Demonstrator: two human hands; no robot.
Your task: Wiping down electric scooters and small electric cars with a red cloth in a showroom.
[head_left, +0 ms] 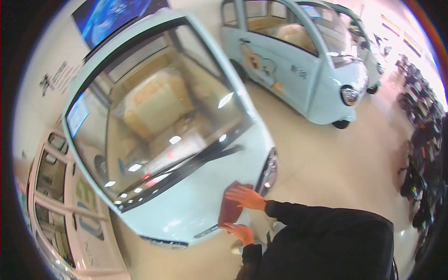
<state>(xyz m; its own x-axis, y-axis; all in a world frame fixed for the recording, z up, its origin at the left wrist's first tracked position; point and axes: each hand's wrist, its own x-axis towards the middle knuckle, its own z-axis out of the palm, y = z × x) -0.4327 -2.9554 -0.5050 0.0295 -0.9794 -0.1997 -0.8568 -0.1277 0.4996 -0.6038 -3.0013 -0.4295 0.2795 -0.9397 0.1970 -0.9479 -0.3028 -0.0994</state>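
A brown-maroon cloth point(231, 211) lies against the front corner of a pale blue three-wheeled vehicle point(191, 186). My right hand point(249, 198) rests flat on its upper part, fingers stretched out. Lower down, my left hand point(240, 232) has hold of the cloth's bottom edge. Both black sleeves come in from the lower right. Just past the right hand sits the vehicle's headlight point(269, 171). Above the cloth are the wiper point(228, 151) and the wide windscreen, with a wrapped beige seat point(156, 105) behind the glass.
Another pale blue vehicle point(322, 86) stands to the upper right, with a further one point(368, 51) behind it. A pinkish vehicle point(88, 233) is at the lower left. Dark two-wheelers point(422, 163) line the right side. Shiny beige floor point(322, 163) lies between.
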